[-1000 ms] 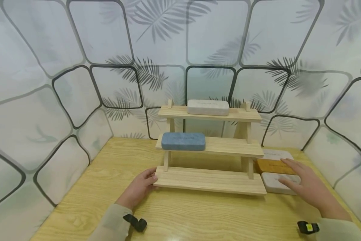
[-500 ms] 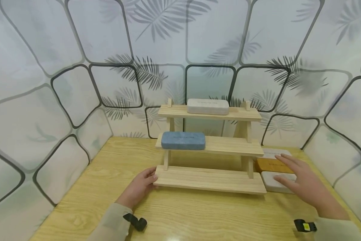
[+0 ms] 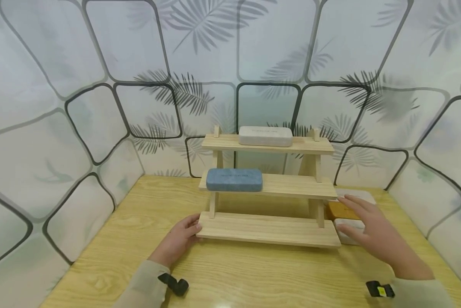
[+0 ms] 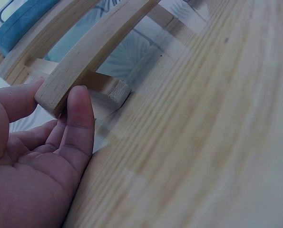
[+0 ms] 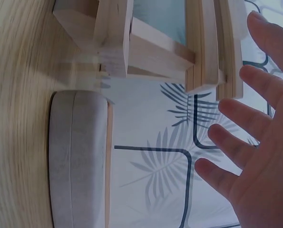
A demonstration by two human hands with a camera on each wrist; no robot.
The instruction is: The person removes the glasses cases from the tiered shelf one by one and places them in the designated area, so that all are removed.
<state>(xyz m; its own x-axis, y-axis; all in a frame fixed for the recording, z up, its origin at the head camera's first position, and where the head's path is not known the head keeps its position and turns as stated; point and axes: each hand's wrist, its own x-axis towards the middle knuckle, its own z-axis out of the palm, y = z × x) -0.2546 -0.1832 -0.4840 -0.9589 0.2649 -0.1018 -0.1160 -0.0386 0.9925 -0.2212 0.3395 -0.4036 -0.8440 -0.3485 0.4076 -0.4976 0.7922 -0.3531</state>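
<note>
My left hand (image 3: 180, 237) grips the left end of the lowest board of a three-tier wooden display shelf (image 3: 269, 226). In the left wrist view, thumb and fingers pinch that board end (image 4: 67, 76). A blue rounded case (image 3: 234, 179) lies left on the middle tier; a white case (image 3: 265, 136) lies on the top tier. My right hand (image 3: 376, 235), fingers spread and holding nothing, hovers beside the shelf's right end. It partly covers an orange case (image 3: 340, 209), a pale case (image 3: 350, 222) in front and another pale case (image 3: 365, 193) behind.
The shelf stands on a wood-grain table (image 3: 238, 273). Patterned curtain-like walls (image 3: 269, 51) enclose the back and both sides. In the right wrist view, a pale case (image 5: 79, 161) lies on the table near the shelf's end.
My right hand has moved left from over the cases toward the shelf's right end. My left hand keeps its grip, and the shelf and cases stay in place.
</note>
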